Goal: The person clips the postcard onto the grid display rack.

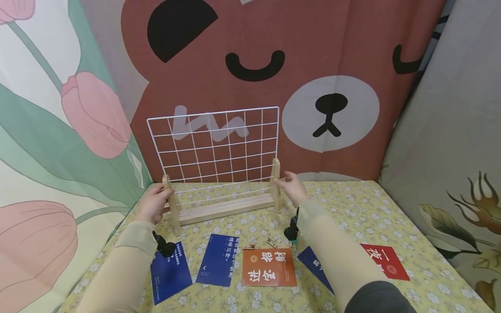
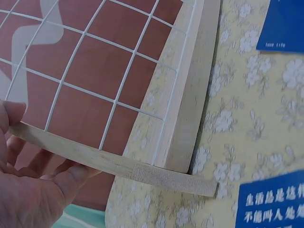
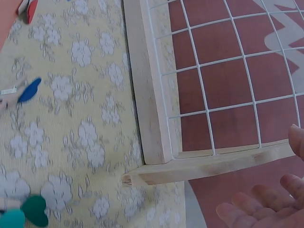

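A white wire grid rack stands upright in a pale wooden stand with a post at each end. My left hand grips the left post near its top. In the left wrist view, the thumb lies on one side of that post and the fingers curl behind it. My right hand is at the right post, its thumb touching the wood. The right wrist view has its fingers spread loosely below the post, apart from it.
Blue cards, an orange card and a red card lie in front of the stand on the flowered tablecloth. Small clips with heart-shaped ends, one green, lie near the cards. A bear-print curtain hangs behind.
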